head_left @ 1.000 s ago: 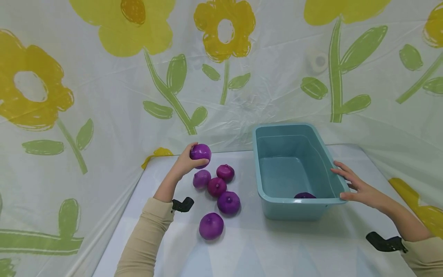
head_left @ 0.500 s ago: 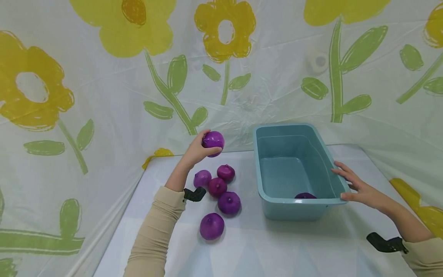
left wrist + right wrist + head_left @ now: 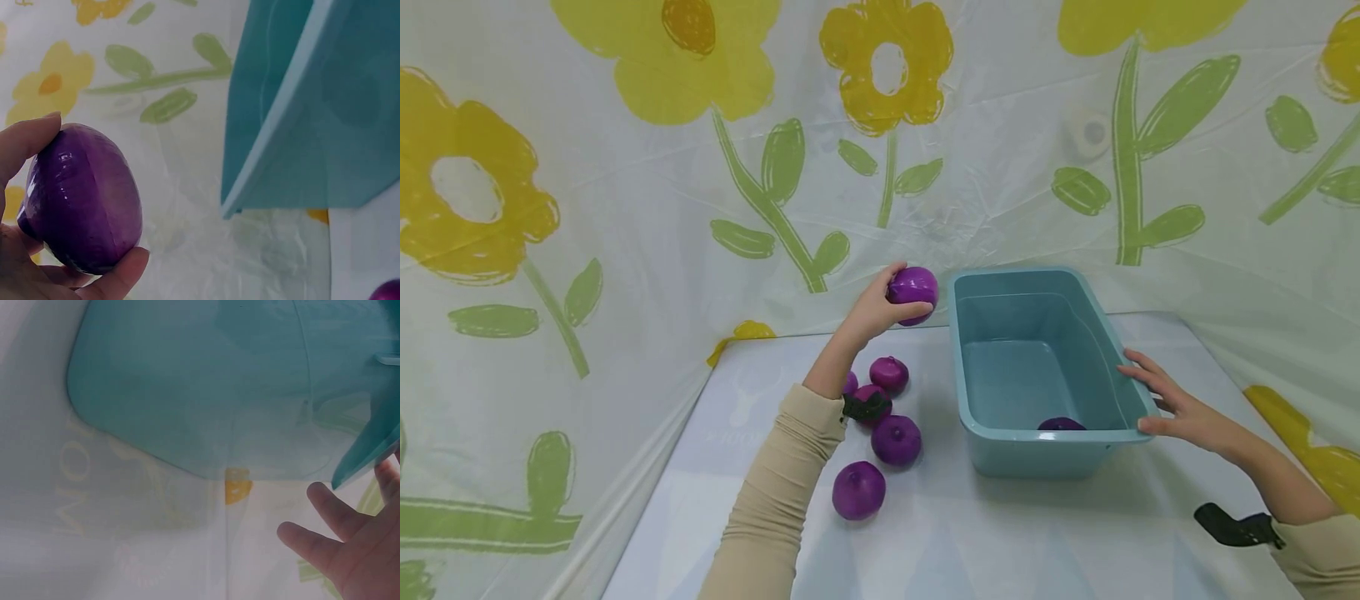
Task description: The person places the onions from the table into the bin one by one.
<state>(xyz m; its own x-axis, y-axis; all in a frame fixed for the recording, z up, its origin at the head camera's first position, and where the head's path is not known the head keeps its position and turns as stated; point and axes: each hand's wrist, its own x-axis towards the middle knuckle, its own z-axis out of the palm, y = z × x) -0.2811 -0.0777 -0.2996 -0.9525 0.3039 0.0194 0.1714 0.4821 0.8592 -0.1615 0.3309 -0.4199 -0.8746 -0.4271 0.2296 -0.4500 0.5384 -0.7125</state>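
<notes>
In the head view my left hand (image 3: 880, 307) holds a purple onion (image 3: 913, 295) up in the air, just left of the blue plastic tub (image 3: 1000, 435). The left wrist view shows this shiny onion (image 3: 90, 200) between fingers and thumb. My right hand (image 3: 1180, 408) holds the tub's rim at its near right corner, thumb and fingertips over the edge. From the right wrist, two straight fingers of the right hand (image 3: 356, 537) show spread outside the tub wall (image 3: 200, 394). Another purple onion (image 3: 1061, 424) lies inside the tub, mostly hidden by the near rim.
Several purple onions lie in a group left of the tub, among them a reddish one (image 3: 888, 375), a darker one (image 3: 896, 440) and the nearest one (image 3: 858, 490). My left wrist strap covers part of the group. A flower-printed curtain (image 3: 985, 167) hangs behind the white table (image 3: 970, 533).
My left hand has carried the onion right and upward, from over the table's back left to beside the tub. The right hand and the tub have stayed put.
</notes>
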